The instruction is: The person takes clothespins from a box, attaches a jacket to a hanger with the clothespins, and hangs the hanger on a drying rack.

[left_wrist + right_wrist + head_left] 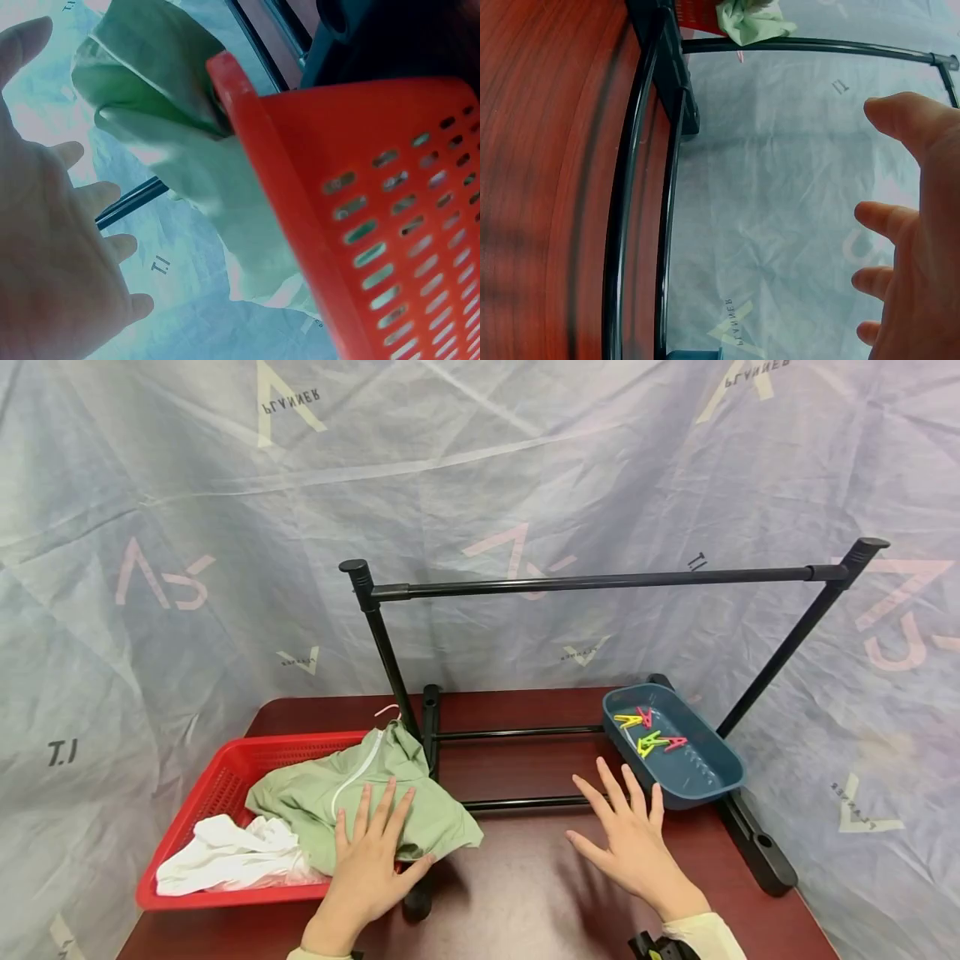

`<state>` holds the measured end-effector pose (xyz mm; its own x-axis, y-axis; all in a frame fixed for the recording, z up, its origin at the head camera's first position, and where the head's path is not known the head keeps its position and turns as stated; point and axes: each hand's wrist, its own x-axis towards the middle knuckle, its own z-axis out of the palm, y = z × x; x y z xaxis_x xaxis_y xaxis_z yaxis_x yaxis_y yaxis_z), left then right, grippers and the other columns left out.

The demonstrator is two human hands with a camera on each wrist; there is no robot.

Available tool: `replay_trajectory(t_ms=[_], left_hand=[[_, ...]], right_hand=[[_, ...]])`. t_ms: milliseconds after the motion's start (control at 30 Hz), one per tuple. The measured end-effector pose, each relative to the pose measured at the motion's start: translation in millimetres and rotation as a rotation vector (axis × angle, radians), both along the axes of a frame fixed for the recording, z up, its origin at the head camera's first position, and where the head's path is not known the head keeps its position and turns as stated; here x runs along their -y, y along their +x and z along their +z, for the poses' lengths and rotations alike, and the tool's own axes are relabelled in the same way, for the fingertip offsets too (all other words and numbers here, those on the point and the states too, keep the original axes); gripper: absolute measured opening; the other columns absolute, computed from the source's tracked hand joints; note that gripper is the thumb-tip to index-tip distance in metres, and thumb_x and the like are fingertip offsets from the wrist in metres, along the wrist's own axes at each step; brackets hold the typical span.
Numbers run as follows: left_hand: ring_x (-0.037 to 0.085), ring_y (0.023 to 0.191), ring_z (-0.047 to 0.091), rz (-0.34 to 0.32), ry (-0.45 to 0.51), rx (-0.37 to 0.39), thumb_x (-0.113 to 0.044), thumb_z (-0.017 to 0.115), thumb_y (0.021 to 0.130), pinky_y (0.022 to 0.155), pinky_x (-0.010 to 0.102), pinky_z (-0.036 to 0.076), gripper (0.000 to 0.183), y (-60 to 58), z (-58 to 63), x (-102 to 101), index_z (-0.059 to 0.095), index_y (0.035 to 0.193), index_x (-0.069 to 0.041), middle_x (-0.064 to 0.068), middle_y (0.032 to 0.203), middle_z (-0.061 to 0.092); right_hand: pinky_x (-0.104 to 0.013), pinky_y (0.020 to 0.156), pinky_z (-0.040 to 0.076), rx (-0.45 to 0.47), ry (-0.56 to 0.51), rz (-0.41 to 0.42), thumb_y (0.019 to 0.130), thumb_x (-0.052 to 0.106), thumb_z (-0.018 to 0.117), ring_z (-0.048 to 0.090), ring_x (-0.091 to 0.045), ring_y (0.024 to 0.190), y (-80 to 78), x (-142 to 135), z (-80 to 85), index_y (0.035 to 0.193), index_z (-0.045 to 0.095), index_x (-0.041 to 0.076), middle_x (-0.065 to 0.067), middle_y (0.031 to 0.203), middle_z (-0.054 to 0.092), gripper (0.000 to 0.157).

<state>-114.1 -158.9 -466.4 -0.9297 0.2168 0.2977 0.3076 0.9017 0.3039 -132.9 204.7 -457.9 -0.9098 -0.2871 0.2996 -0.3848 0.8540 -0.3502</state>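
Note:
My left hand (372, 864), fingers spread, is over the green garment (427, 785) in the head view; the left wrist view shows a gap between its fingers and the cloth. That garment lies across the right end of a red basket (217, 777), with a white zip or trim down it and a pale hanger hook (387, 710) sticking out at its top. White cloth (232, 856) is bunched in the basket's front left. My right hand (630, 847) hovers above the table with fingers spread and nothing in it, just left of the blue tray (712, 739).
A black rack stands on the dark red table (517, 893), its top bar (592, 582) running between two uprights. Several coloured clothespins (651, 742) lie in the blue tray, which sits over the rack's right foot (757, 847). Printed grey sheeting (465, 468) hangs behind.

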Motion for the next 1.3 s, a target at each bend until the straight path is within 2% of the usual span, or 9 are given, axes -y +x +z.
replay_trajectory(t_ms=[233,467,733,967,1300], left_hand=[[0.042,0.148,0.012,0.006,0.01,-0.008,-0.056,0.066,0.087,0.108,0.07,0.007,0.083,-3.7,-0.8,6.8,0.037,0.154,-0.016,0.011,0.162,0.025],[0.045,0.148,0.009,0.029,-0.004,0.046,-0.06,0.062,0.089,0.109,0.07,0.005,0.086,-7.4,1.5,16.7,0.032,0.156,-0.014,0.013,0.164,0.019],[0.043,0.149,0.006,0.052,0.011,0.056,-0.059,0.061,0.09,0.108,0.07,0.004,0.089,-10.2,3.7,33.5,0.029,0.156,-0.009,0.018,0.162,0.019],[0.044,0.148,0.005,0.075,0.008,0.047,-0.059,0.06,0.09,0.107,0.072,0.002,0.09,-10.0,5.4,50.6,0.024,0.158,-0.011,0.018,0.162,0.018],[0.045,0.147,0.007,0.1,0.003,0.066,-0.061,0.06,0.09,0.106,0.072,0.003,0.092,-14.0,6.0,61.9,0.022,0.159,-0.013,0.017,0.162,0.02]], right_hand=[[-0.073,0.106,-0.006,0.024,0.015,0.003,0.091,0.051,0.065,0.002,-0.044,0.149,-1.1,1.1,0.3,0.153,0.04,0.021,-0.013,0.165,0.014,0.074],[-0.069,0.108,-0.009,0.055,0.026,0.014,0.092,0.054,0.062,-0.001,-0.041,0.15,-2.2,4.3,1.7,0.155,0.036,0.018,-0.014,0.165,0.013,0.077],[-0.069,0.109,-0.004,0.048,0.031,0.06,0.091,0.054,0.062,0.004,-0.04,0.15,-7.2,13.9,-1.1,0.155,0.036,0.016,-0.014,0.164,0.014,0.079],[-0.07,0.109,0.0,0.027,0.008,0.125,0.092,0.052,0.063,0.009,-0.041,0.148,-10.1,28.0,-3.0,0.154,0.038,0.014,-0.017,0.162,0.02,0.077],[-0.071,0.108,0.007,-0.002,0.001,0.168,0.094,0.051,0.059,0.014,-0.043,0.147,-14.6,41.8,-1.5,0.154,0.037,0.014,-0.017,0.162,0.022,0.074]])
